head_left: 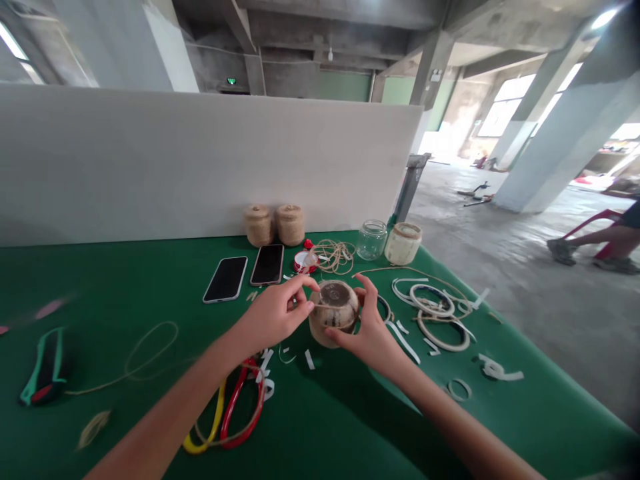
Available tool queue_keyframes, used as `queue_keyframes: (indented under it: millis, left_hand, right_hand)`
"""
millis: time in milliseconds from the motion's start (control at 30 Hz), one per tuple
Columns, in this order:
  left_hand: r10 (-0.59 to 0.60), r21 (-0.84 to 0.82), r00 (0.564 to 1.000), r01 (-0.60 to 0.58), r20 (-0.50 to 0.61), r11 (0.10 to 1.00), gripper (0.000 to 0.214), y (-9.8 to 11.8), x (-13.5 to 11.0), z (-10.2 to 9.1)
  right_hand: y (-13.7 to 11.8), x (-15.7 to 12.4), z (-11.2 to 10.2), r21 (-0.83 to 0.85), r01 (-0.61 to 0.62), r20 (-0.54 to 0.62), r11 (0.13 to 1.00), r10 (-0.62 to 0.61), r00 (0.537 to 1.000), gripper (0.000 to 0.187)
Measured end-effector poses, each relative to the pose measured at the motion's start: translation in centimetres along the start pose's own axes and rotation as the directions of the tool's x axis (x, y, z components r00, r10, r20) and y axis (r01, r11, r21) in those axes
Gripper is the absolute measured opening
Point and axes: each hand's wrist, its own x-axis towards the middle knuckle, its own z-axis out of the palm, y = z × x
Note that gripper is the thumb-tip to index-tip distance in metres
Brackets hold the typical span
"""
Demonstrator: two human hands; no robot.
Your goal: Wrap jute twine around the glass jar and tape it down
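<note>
A glass jar partly wrapped in jute twine [334, 319] lies tipped on the green table [125, 293], its bottom facing me. My right hand [369, 328] cups the jar from the right side. My left hand [277, 311] pinches a strand of twine against the jar's upper left edge. A loose tangle of twine [336, 255] lies just behind the jar.
Two twine spools [274, 225] stand by the white partition. Two phones [249, 271], a bare jar [372, 239], a wrapped jar [403, 243], white tape rings [434, 313], scissors with red and yellow handles [229, 413] and a cutter [46, 365] lie around. A seated person's legs [595, 244] show far right.
</note>
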Motion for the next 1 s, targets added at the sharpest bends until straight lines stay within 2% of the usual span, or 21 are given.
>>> queue_keyframes:
  millis: [100,167,300,400,467,500,567,600,633,700,800,1000]
  left_hand:
    - [0.006,0.044,1.000,-0.007,0.019,0.999,0.023,-0.4,0.0,-0.4]
    - [0.011,0.056,0.999,-0.013,0.037,0.998,0.025,-0.5,0.0,-0.6]
    - [0.037,0.060,0.997,-0.040,0.061,0.997,0.027,-0.6,0.1,-0.5]
    - [0.064,0.066,0.997,-0.067,0.049,0.996,0.026,-0.7,0.2,-0.3]
    - [0.081,0.062,0.996,-0.083,0.042,0.995,0.024,-0.7,0.3,-0.1]
    - [0.091,0.057,0.995,-0.093,0.041,0.994,0.023,-0.8,0.3,0.0]
    - [0.109,0.048,0.993,-0.111,0.037,0.993,0.022,-0.8,0.4,0.1]
    - [0.114,0.047,0.993,-0.116,0.033,0.992,0.021,-0.8,0.4,0.0]
    - [0.118,0.049,0.993,-0.119,0.029,0.992,0.021,-0.8,0.5,0.0]
    - [0.121,0.065,0.992,-0.122,0.021,0.990,0.019,-0.9,0.6,-0.1]
    - [0.124,0.093,0.992,-0.125,0.017,0.988,0.018,-1.0,0.7,-0.2]
    - [0.133,0.101,0.991,-0.134,0.018,0.986,0.018,-1.0,0.7,-0.1]
  right_hand:
    - [0.2,0.5,-0.8,0.016,0.005,0.071,1.000,-0.006,0.997,0.093]
    - [0.4,1.0,-1.5,0.042,0.032,0.157,0.999,-0.038,0.987,0.093]
    - [0.9,2.3,-2.9,0.203,0.058,0.371,0.977,-0.132,0.919,0.088]
    - [1.0,3.0,-3.5,0.246,0.050,0.455,0.968,-0.161,0.876,0.086]
    - [0.9,3.0,-3.7,0.189,0.100,0.444,0.977,-0.176,0.879,0.086]
    - [0.7,2.8,-3.8,0.144,0.144,0.397,0.979,-0.190,0.898,0.084]
    - [0.2,2.1,-3.7,0.008,0.253,0.215,0.967,-0.249,0.944,0.069]
    - [-0.1,1.6,-3.6,-0.086,0.306,0.112,0.948,-0.296,0.949,0.058]
    - [-0.4,1.0,-3.5,-0.201,0.358,0.032,0.912,-0.359,0.933,0.048]
    - [-1.1,-0.1,-3.2,-0.417,0.473,0.078,0.776,-0.488,0.869,0.045]
    - [-1.5,-1.0,-2.9,-0.573,0.572,0.212,0.587,-0.568,0.795,0.053]
    - [-1.3,-1.0,-2.7,-0.663,0.601,0.279,0.445,-0.599,0.751,0.051]
